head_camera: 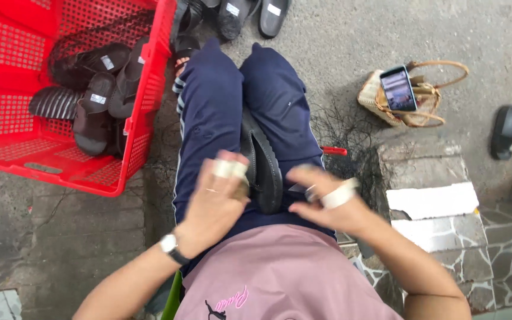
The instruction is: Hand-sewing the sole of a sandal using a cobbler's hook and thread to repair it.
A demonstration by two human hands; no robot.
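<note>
Lit phone screen [398, 89], dark-framed rectangle, lying atop woven straw bag [411, 95] at upper right; small white rectangular labels [107, 62] on dark sandals in red crate [13, 148] and on sandals [232, 9] at top edge

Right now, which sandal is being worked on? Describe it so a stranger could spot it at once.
Start at the navy trousers of the seated person. Between the thighs lies one black sandal on its edge, flanked by the left hand and right hand. All the other sandals sit in the red crate or on the ground.
</note>
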